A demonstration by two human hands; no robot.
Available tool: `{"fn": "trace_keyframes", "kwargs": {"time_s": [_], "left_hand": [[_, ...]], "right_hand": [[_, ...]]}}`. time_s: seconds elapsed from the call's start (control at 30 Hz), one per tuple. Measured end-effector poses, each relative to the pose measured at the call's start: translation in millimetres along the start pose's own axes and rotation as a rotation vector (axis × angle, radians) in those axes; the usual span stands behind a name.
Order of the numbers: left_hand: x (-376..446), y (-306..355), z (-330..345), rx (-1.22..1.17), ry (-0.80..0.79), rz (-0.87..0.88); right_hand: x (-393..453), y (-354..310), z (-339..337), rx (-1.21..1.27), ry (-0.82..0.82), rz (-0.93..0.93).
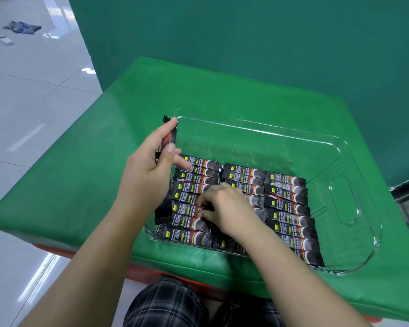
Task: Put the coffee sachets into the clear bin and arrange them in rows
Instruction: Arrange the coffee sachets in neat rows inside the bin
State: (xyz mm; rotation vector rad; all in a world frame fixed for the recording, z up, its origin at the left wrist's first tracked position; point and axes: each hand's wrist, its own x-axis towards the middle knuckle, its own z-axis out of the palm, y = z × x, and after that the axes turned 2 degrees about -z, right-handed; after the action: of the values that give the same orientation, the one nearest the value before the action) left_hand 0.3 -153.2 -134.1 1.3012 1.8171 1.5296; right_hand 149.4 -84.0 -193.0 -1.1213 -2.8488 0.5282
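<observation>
- Coffee sachets (pixel 287 210): dark, slim sticks with red and yellow print, lying flat in three side-by-side rows across the bin's lower half; a few more stand upright at its left edge.
- Clear bin (pixel 345 199): transparent, rectangular, handle cut-out at right, frame centre.

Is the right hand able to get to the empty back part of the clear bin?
Probably yes. The right hand is already inside the clear bin, fingers on the coffee sachets. The bin is open on top, and nothing lies between the hand and the bare far strip.
</observation>
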Motion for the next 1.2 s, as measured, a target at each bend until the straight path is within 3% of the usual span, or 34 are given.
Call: {"fn": "trace_keyframes", "kwargs": {"time_s": [0.83,1.2], "left_hand": [[0.3,-0.8,0.7,-0.012,0.005,0.000],[0.6,-3.1,0.5,-0.008,0.011,0.014]], "right_hand": [[19.5,2.2,2.7,-0.065,0.132,0.194],[18.7,0.7,3.3,-0.025,0.120,0.153]]}}
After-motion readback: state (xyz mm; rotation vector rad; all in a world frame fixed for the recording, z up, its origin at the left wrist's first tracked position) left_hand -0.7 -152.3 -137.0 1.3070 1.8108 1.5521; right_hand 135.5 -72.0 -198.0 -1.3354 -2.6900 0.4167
